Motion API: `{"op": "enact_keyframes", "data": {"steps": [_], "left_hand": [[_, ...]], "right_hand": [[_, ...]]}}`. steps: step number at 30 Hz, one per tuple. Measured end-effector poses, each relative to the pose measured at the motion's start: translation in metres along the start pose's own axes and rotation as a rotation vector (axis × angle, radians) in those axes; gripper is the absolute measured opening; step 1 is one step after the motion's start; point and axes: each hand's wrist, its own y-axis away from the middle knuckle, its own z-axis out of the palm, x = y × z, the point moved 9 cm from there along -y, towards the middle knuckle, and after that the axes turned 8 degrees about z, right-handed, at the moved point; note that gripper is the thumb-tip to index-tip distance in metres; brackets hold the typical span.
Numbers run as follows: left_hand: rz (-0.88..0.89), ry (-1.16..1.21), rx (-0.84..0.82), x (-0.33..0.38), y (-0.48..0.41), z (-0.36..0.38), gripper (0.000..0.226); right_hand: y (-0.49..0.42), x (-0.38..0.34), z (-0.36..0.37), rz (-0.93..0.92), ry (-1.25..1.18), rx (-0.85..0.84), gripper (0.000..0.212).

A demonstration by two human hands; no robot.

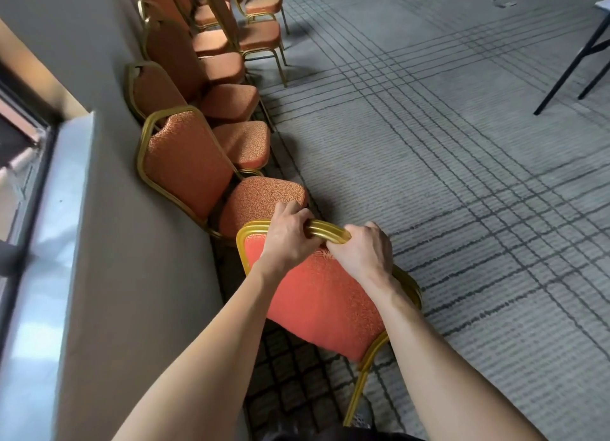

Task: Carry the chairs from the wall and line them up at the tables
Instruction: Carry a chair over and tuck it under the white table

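Note:
An orange padded chair (325, 303) with a gold metal frame stands right in front of me, its back turned toward me. My left hand (286, 237) and my right hand (363, 252) both grip the gold top rail of its backrest, side by side. Beyond it a row of several matching orange chairs (188, 165) lines the wall on the left, running away from me. Two more chairs (255, 33) stand a step out from the row near the top.
A beige wall (109, 242) with a window ledge (43, 242) runs down the left. Grey carpet (445, 176) with dark line patterns fills the right. Black folding table legs (574, 64) show at the upper right edge.

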Motion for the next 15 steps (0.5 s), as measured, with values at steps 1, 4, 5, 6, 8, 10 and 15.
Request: {"op": "enact_keyframes", "data": {"steps": [1, 4, 5, 6, 8, 10, 15], "left_hand": [[-0.008, 0.000, -0.002, -0.005, -0.001, 0.002, 0.019], [-0.001, -0.009, -0.039, -0.017, 0.000, 0.009, 0.016], [0.006, -0.018, -0.044, -0.019, -0.001, 0.009, 0.017], [0.018, -0.034, -0.045, -0.020, -0.001, 0.009, 0.022], [0.062, -0.090, -0.061, -0.021, -0.001, 0.010, 0.037], [0.132, -0.140, -0.109, -0.019, -0.009, 0.010, 0.040], [0.184, -0.145, -0.300, -0.024, -0.033, 0.019, 0.049]], "right_hand": [[-0.001, -0.001, 0.001, -0.012, -0.003, -0.004, 0.028], [0.003, -0.004, 0.003, -0.068, 0.008, 0.057, 0.029], [0.004, -0.005, 0.002, -0.077, 0.017, 0.083, 0.029], [0.004, -0.005, 0.001, -0.083, 0.025, 0.111, 0.030], [0.005, -0.003, 0.002, -0.090, 0.029, 0.144, 0.031], [0.003, 0.000, 0.004, -0.081, 0.036, 0.198, 0.028], [-0.002, 0.008, 0.014, 0.134, 0.183, 0.251, 0.024]]}}
